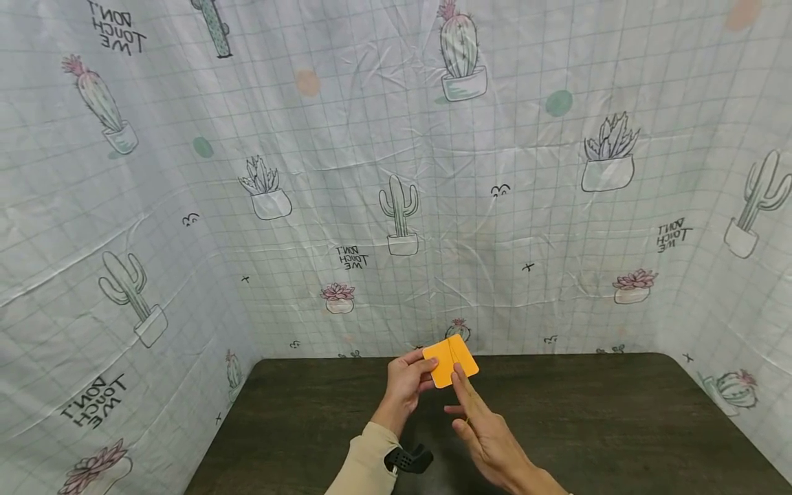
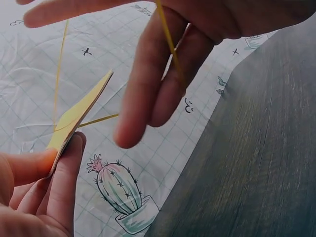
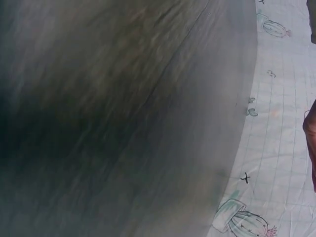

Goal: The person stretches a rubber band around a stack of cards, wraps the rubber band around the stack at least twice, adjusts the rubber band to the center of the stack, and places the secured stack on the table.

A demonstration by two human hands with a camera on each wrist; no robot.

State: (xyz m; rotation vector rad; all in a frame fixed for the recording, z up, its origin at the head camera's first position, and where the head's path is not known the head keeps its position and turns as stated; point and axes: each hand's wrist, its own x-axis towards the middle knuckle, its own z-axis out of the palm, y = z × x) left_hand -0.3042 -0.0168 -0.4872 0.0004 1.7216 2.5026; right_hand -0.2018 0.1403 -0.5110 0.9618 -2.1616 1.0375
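In the head view my left hand [image 1: 403,386] pinches a thin stack of orange cards [image 1: 441,375] with rounded corners, the thumb on its face and fingers behind. Seen almost edge-on in the left wrist view, the cards [image 2: 81,111] tilt upward. A thin yellow rubber band [image 2: 169,39] crosses the cards and stretches out to my right hand [image 2: 153,74]. That hand's fingers are extended, with the band running over them and the thumb apart. From the head, the right hand [image 1: 489,443] stands just right of the cards, its fingertips overlapping their lower edge.
A dark wood-grain table [image 1: 297,412] lies below both hands. White cloth printed with cacti [image 1: 402,213] hangs behind the table and along its sides. On the left forearm, a black wrist strap [image 1: 410,459] sits over a beige sleeve [image 1: 365,460].
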